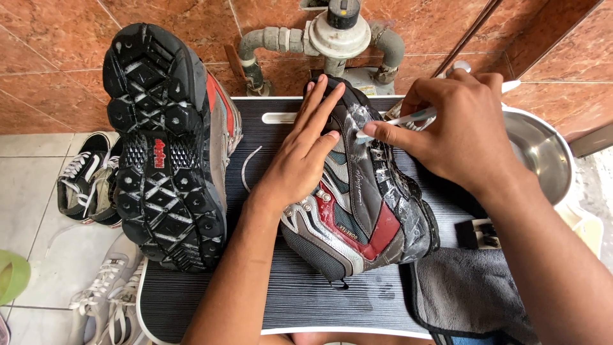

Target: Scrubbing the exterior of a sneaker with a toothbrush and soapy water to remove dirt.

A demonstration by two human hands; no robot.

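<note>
A grey, red and black hiking boot (361, 211) lies on its side on a dark ribbed board (300, 294), its side wet with soapy foam. My left hand (303, 153) rests flat on the boot's upper, fingers spread, pinning it down. My right hand (456, 131) is closed around a white toothbrush (408, 119), whose head touches the foamy side of the boot near the toe. The matching boot (167, 144) stands on its edge at the board's left, black lugged sole facing me.
A steel bowl (543, 156) sits at the right. A grey cloth (469, 294) and a small black brush (479, 233) lie at the board's lower right. Sneakers (86, 179) rest on the tiled floor at left. Pipes with a regulator (335, 35) stand against the reddish wall.
</note>
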